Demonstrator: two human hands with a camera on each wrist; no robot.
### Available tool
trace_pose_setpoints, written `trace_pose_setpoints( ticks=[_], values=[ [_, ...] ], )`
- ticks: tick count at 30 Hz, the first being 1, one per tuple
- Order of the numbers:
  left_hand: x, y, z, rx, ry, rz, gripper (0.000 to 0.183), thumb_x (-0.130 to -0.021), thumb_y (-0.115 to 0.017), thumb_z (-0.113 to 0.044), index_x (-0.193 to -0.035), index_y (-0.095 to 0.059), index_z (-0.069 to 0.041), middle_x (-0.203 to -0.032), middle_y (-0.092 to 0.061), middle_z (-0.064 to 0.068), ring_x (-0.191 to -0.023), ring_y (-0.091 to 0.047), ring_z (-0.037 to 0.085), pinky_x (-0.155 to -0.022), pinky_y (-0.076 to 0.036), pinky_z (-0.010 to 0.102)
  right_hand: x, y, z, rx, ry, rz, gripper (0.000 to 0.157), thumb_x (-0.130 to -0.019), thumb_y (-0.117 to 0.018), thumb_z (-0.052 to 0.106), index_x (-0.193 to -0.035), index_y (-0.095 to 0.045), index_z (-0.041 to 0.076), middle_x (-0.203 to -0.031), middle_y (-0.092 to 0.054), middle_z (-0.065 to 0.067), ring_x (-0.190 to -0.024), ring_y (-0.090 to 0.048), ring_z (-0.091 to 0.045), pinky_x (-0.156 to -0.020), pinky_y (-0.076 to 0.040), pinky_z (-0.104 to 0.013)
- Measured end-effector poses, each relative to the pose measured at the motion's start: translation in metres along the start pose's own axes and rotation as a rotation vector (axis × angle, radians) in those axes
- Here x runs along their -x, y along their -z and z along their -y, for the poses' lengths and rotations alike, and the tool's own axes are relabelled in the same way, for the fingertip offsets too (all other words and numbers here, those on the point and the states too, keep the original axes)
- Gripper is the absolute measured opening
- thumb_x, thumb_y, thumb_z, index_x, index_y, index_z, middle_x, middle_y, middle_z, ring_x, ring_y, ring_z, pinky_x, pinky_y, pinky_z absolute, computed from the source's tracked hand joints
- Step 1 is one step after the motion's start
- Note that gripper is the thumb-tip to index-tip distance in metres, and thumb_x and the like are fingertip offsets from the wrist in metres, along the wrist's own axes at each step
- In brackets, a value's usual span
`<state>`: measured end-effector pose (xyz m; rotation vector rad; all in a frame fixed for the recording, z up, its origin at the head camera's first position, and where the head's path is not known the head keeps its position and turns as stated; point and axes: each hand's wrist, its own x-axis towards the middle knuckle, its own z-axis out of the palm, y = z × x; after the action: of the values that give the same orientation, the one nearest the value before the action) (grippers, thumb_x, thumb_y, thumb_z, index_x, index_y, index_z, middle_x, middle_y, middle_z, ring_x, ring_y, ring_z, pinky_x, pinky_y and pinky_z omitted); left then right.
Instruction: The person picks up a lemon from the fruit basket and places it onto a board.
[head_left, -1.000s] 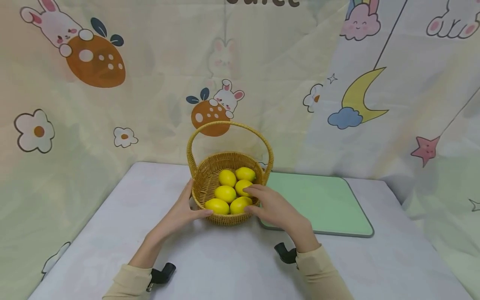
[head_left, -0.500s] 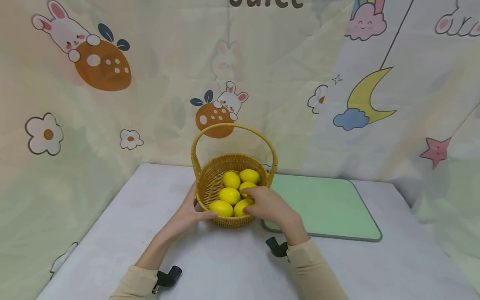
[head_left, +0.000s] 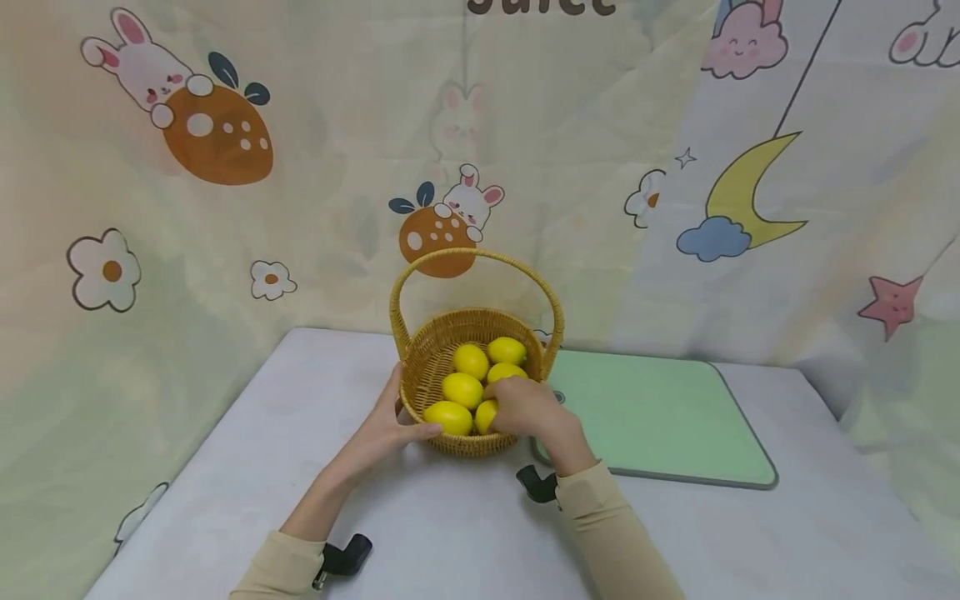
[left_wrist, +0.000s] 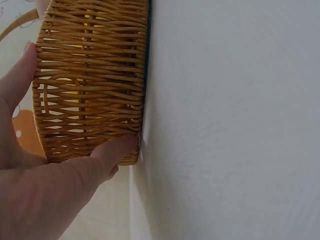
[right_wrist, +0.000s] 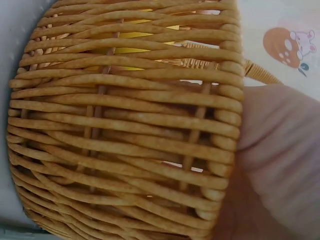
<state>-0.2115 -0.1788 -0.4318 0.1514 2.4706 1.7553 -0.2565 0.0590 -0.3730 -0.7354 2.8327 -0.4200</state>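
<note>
The right hand (head_left: pixel 528 410) reaches over the basket's (head_left: pixel 471 447) near-right rim, fingers curled round the near-right lemon (head_left: pixel 484 414), just left of the palm; its long axis is hidden. The left hand (head_left: pixel 381 432), farther off, grips the basket's left side. Woven floor shows far left; the board (head_left: pixel 660 417) lies right.

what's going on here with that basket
Someone's left hand holds the side of a wicker basket standing on a white-covered table. Their right hand reaches over the rim beside the front right lemon; whether it grips that one is hidden. Six yellow lemons show, all in the basket. A green board lies to the right.
</note>
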Motion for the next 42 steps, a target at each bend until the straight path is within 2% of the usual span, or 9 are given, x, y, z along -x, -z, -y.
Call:
trace_pose_setpoints(
  ticks=[4,10,17,23,29,39,42],
  values=[
    [-0.001,-0.001,0.000,-0.001,0.001,-0.004,0.121,-0.081,-0.080,-0.043,-0.158,0.013,-0.034,-0.168,0.012,-0.005,-0.156,0.003,0.030,-0.121,-0.005,0.065,-0.002,-0.001,-0.002,0.003,-0.009,0.010,0.027,-0.081,-0.077,0.014,-0.107,-0.073,0.018,-0.084,-0.060,0.003,-0.078,-0.051,-0.019,-0.066,-0.040,-0.033],
    [-0.001,0.000,0.001,0.015,0.001,0.002,0.121,-0.081,-0.080,-0.043,-0.158,0.013,-0.035,-0.168,0.012,-0.006,-0.156,0.004,0.029,-0.120,-0.002,0.067,-0.004,-0.003,-0.007,-0.024,0.048,-0.035,0.026,-0.078,-0.074,0.010,-0.103,-0.073,0.018,-0.082,-0.060,0.002,-0.072,-0.051,-0.017,-0.060,-0.040,-0.030],
    [-0.001,0.000,0.002,0.024,0.011,0.002,0.122,-0.081,-0.080,-0.044,-0.158,0.014,-0.033,-0.168,0.012,-0.006,-0.157,0.003,0.029,-0.120,-0.003,0.066,0.000,0.001,-0.008,-0.038,0.097,-0.100,0.037,-0.076,-0.074,0.010,-0.112,-0.072,0.017,-0.099,-0.068,0.004,-0.077,-0.053,-0.015,-0.065,-0.044,-0.029],
    [-0.001,0.000,0.001,0.031,0.011,0.004,0.121,-0.081,-0.080,-0.044,-0.157,0.015,-0.035,-0.167,0.012,-0.007,-0.157,0.004,0.028,-0.120,-0.002,0.067,0.010,0.015,-0.005,-0.030,0.124,-0.166,0.050,-0.073,-0.072,0.007,-0.122,-0.069,0.018,-0.113,-0.069,0.003,-0.082,-0.054,-0.015,-0.068,-0.045,-0.030],
    [-0.002,-0.001,0.003,0.022,0.003,0.006,0.121,-0.081,-0.079,-0.044,-0.158,0.014,-0.034,-0.167,0.012,-0.006,-0.157,0.004,0.029,-0.119,-0.002,0.069,0.025,0.032,-0.004,-0.037,0.120,-0.224,0.051,-0.074,-0.073,0.008,-0.123,-0.068,0.020,-0.121,-0.066,0.001,-0.093,-0.056,-0.016,-0.075,-0.050,-0.032],
    [-0.002,-0.001,0.004,0.024,-0.013,0.010,0.120,-0.082,-0.079,-0.043,-0.157,0.015,-0.035,-0.167,0.013,-0.007,-0.156,0.005,0.028,-0.118,0.000,0.070,0.053,0.061,-0.019,-0.178,0.092,-0.339,0.055,-0.077,-0.068,0.010,-0.131,-0.063,0.020,-0.135,-0.059,0.001,-0.109,-0.059,-0.022,-0.087,-0.051,-0.040],
    [-0.002,-0.001,0.004,0.023,-0.021,0.011,0.119,-0.083,-0.078,-0.043,-0.157,0.015,-0.037,-0.167,0.012,-0.007,-0.156,0.005,0.028,-0.118,0.000,0.070,0.060,0.069,-0.027,-0.216,0.098,-0.376,0.052,-0.079,-0.069,0.013,-0.131,-0.063,0.020,-0.132,-0.060,0.001,-0.108,-0.059,-0.022,-0.088,-0.052,-0.041]
  ],
)
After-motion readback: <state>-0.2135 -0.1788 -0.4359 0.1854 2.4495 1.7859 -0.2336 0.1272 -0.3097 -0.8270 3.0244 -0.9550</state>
